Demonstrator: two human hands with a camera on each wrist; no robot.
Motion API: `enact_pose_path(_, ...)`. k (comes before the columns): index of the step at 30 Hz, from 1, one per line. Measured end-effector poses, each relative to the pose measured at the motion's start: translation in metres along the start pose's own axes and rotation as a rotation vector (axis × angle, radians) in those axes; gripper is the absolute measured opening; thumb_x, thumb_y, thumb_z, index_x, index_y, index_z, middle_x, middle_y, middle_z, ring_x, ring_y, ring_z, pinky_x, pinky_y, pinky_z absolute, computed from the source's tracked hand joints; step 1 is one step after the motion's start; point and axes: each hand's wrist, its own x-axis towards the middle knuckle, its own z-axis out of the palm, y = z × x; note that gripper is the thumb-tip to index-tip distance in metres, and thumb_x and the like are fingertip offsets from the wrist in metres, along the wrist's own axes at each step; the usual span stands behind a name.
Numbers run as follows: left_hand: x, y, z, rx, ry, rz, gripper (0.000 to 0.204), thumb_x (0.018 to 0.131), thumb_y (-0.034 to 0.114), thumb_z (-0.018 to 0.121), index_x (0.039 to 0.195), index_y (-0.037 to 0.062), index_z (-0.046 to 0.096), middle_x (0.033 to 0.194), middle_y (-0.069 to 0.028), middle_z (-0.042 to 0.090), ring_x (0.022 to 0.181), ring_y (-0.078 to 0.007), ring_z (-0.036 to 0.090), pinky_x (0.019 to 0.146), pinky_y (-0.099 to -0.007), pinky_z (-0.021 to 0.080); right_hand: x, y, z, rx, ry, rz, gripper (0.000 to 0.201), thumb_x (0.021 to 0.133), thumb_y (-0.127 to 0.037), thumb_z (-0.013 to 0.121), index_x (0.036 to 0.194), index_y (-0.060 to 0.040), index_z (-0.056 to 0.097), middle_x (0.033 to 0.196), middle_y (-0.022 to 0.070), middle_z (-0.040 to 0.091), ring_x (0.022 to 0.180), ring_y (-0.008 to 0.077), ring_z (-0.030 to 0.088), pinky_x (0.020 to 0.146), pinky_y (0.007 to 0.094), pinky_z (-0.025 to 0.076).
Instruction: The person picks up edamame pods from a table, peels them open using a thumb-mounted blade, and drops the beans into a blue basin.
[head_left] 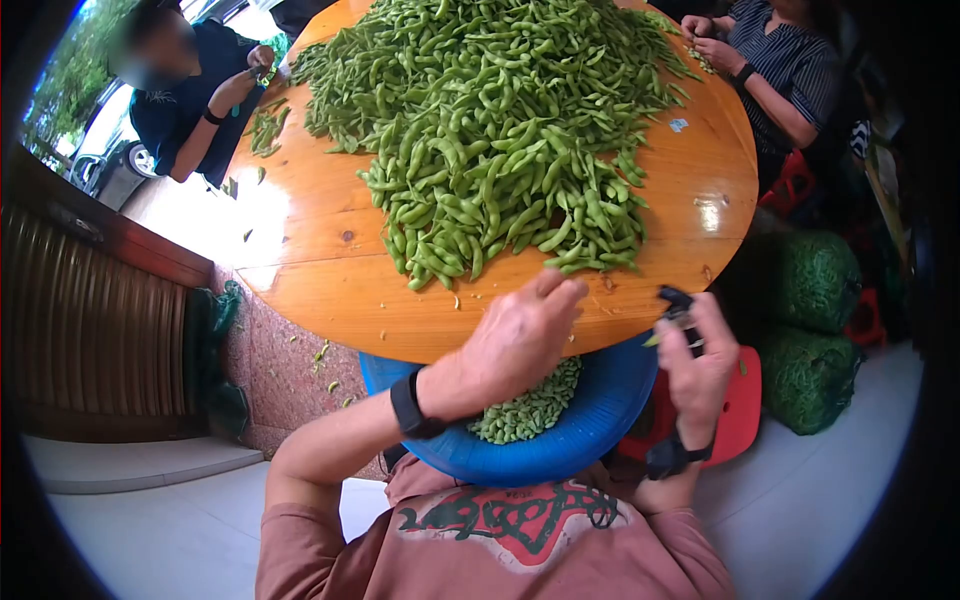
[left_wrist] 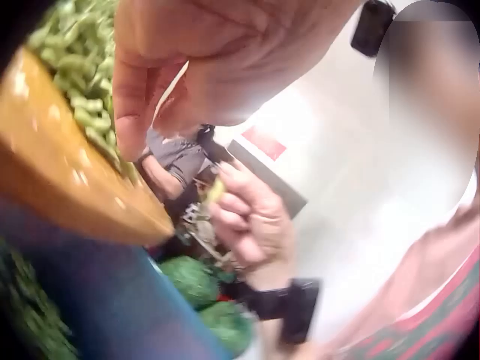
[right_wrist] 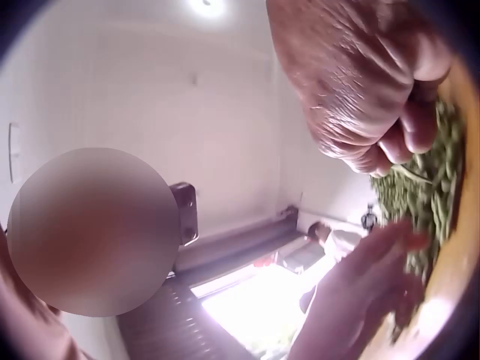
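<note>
My left hand (head_left: pixel 525 335) reaches over the table's near edge, fingers loosely bent toward the heap of green soybean pods (head_left: pixel 490 170). In the left wrist view, nothing shows between its thumb and fingers. My right hand (head_left: pixel 700 365) is off to the right, gripping a small black tool (head_left: pixel 677 305) whose exact kind I cannot tell. A bit of green pod (left_wrist: pixel 217 189) pokes out at its fingertips. Below the table edge sits a blue basin (head_left: pixel 510 460) with shelled green beans (head_left: pixel 530 410) in it.
The round wooden table (head_left: pixel 320 270) carries the heap. One person (head_left: pixel 195 100) is at the far left and another (head_left: pixel 785 75) at the far right. Green net sacks (head_left: pixel 812 380) and a red stool (head_left: pixel 738 410) stand at right. Pod scraps (head_left: pixel 320 353) litter the floor at left.
</note>
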Motion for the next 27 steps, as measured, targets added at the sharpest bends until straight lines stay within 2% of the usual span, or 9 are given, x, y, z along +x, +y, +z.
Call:
enact_pose_path(7,0.043,-0.022,0.020,0.367,-0.197,-0.066,0.028,0.082,0.006,0.065,0.109,0.0002,0.060,0.103,-0.0174,0.059,0.084,-0.0383,0.065,0.074,-0.0476,0.054,0.005,0.046,-0.052,-0.739,0.351,-0.110,0.018,0.092,-0.009,0.062,0.100,0.0068,0.057,0.093,0.0192,0.058,0.081,0.0391,0.058,0.072,0.0427,0.047)
enact_pose_path(9,0.045,-0.022,0.019,0.409,-0.179,-0.064,0.025,0.081,0.006,0.065,0.105,0.0001,0.061,0.100,-0.0165,0.060,0.083,-0.0376,0.065,0.073,-0.0469,0.055,0.003,0.041,-0.040,-0.610,0.319,-0.132,0.011,0.093,-0.004,0.056,0.098,0.0055,0.058,0.090,0.0214,0.059,0.081,0.0400,0.059,0.071,0.0430,0.047)
enact_pose_path(13,0.037,-0.040,0.018,0.332,-0.084,0.052,0.020,0.079,0.005,0.065,0.098,-0.0005,0.066,0.090,-0.0141,0.061,0.078,-0.0356,0.064,0.067,-0.0441,0.055,-0.001,0.021,0.005,-0.090,0.032,0.095,0.017,0.091,-0.003,0.057,0.105,0.0019,0.066,0.064,0.0082,0.055,0.057,0.0161,0.053,0.056,0.0322,0.045)
enact_pose_path(14,0.033,-0.037,0.017,0.180,0.040,0.072,0.015,0.084,0.006,0.066,0.097,-0.0005,0.068,0.080,-0.0078,0.063,0.070,-0.0244,0.065,0.059,-0.0356,0.053,-0.001,0.018,0.017,0.047,-0.043,0.184,0.020,0.092,-0.004,0.057,0.109,0.0014,0.066,0.064,0.0038,0.053,0.056,0.0106,0.051,0.053,0.0283,0.043)
enact_pose_path(15,0.030,-0.028,0.010,0.181,0.040,0.074,0.015,0.084,0.006,0.066,0.097,-0.0005,0.068,0.080,-0.0078,0.063,0.070,-0.0244,0.065,0.059,-0.0356,0.053,-0.001,0.015,0.027,0.185,-0.120,0.272,0.023,0.093,-0.005,0.057,0.114,0.0009,0.066,0.063,-0.0006,0.052,0.055,0.0051,0.049,0.051,0.0245,0.041)
enact_pose_path(17,0.021,-0.014,-0.007,-0.367,-0.116,-0.384,0.014,0.090,0.008,0.067,0.102,-0.0002,0.068,0.076,-0.0022,0.063,0.065,-0.0108,0.062,0.055,-0.0264,0.049,0.001,0.009,0.043,0.482,-0.224,0.344,0.023,0.097,-0.008,0.056,0.115,0.0038,0.063,0.067,-0.0038,0.051,0.054,0.0024,0.046,0.049,0.0202,0.038)
enact_pose_path(18,0.015,-0.013,-0.011,-0.558,-0.138,-0.467,0.011,0.094,0.010,0.066,0.099,0.0001,0.067,0.073,0.0010,0.062,0.063,-0.0032,0.057,0.054,-0.0204,0.046,0.002,0.009,0.050,0.619,-0.264,0.328,0.024,0.099,-0.009,0.055,0.116,0.0055,0.060,0.068,-0.0044,0.049,0.055,0.0014,0.043,0.048,0.0191,0.036)
enact_pose_path(23,-0.009,-0.014,-0.014,-0.706,-0.060,-0.546,0.008,0.092,0.009,0.068,0.093,0.0009,0.065,0.070,0.0018,0.061,0.063,-0.0041,0.057,0.055,-0.0206,0.046,0.005,-0.003,0.064,0.804,-0.370,0.418,0.020,0.099,-0.010,0.055,0.114,0.0028,0.061,0.067,-0.0056,0.046,0.055,0.0010,0.041,0.047,0.0186,0.033)
enact_pose_path(27,-0.019,-0.016,-0.008,-0.335,0.061,-0.289,0.008,0.090,0.006,0.070,0.092,0.0003,0.065,0.075,-0.0003,0.062,0.064,-0.0063,0.059,0.056,-0.0212,0.046,0.005,-0.004,0.069,0.799,-0.422,0.445,0.017,0.099,-0.009,0.054,0.110,0.0022,0.061,0.068,-0.0050,0.047,0.055,0.0014,0.042,0.048,0.0184,0.033)
